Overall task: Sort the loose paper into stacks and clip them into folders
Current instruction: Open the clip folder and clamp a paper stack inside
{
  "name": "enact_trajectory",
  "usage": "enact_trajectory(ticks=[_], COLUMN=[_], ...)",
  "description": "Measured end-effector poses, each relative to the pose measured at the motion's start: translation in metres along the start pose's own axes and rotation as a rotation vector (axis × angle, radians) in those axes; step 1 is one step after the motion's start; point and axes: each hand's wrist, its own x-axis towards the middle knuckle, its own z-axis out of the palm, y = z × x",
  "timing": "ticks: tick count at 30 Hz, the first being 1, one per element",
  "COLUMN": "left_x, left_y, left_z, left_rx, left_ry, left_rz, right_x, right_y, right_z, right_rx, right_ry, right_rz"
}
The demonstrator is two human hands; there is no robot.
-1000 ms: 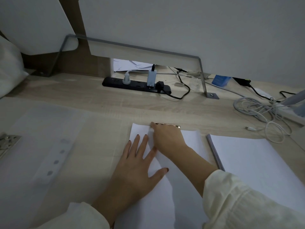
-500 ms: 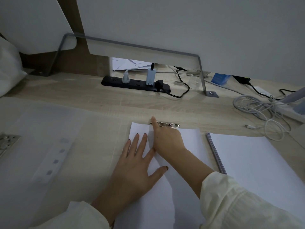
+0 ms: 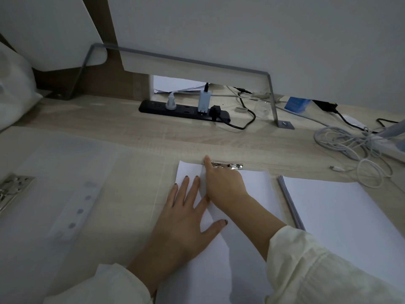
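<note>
Pressing flat on the paper stack (image 3: 256,189) at lower centre of frame with the left hand (image 3: 186,222): fingers straight and spread wide, thumb splayed to the right, holding nothing. Reaching across with the right hand (image 3: 223,185) to the stack's top edge, index finger (image 3: 207,164) extended and touching the left end of the metal clip (image 3: 230,166). Remaining right fingers hidden behind the back of the hand; cannot tell whether curled on the clip or merely resting. Clip noted at the top edge of the stack, centre of frame. Cream sleeves noted at both wrists.

Second paper pile (image 3: 339,216) noted just beside the first, at right of frame, edges squared, touched by neither hand. Translucent folder (image 3: 65,172) lying open at left of frame, with a folder clamp (image 3: 13,189) at the far left edge and a punched strip (image 3: 76,211) nearer the hands.

Black power strip (image 3: 184,110) noted at upper centre, several plugs seated. Tangled white cables (image 3: 350,148) at upper right. All resting on a light wooden desk (image 3: 109,128).
</note>
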Motion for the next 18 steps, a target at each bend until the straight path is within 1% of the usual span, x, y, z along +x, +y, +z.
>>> enact_trajectory(ticks=[4,6,9,11,15,18], left_x=[-0.001,-0.001,-0.002,-0.003,-0.006,-0.010], left_y=[0.000,0.000,-0.002,-0.002,0.000,0.005], left_z=[-0.005,-0.005,-0.003,-0.006,-0.022,-0.034], left_rx=[-0.003,0.007,0.030,0.023,0.008,0.035], left_ry=[-0.030,-0.040,-0.047,-0.059,-0.103,-0.183], left_rz=[-0.006,-0.009,-0.012,-0.006,-0.005,0.036], right_x=[-0.003,-0.006,-0.017,-0.034,-0.086,-0.131], right_y=[0.002,0.004,0.015,0.032,0.077,0.118], right_z=[0.005,0.003,-0.011,-0.024,-0.037,-0.033], right_rx=[0.101,0.244,0.529,0.638,0.738,0.714], right_ry=[-0.027,-0.064,-0.141,-0.147,-0.163,-0.160], right_rz=[0.037,0.064,0.091,0.106,0.228,0.348])
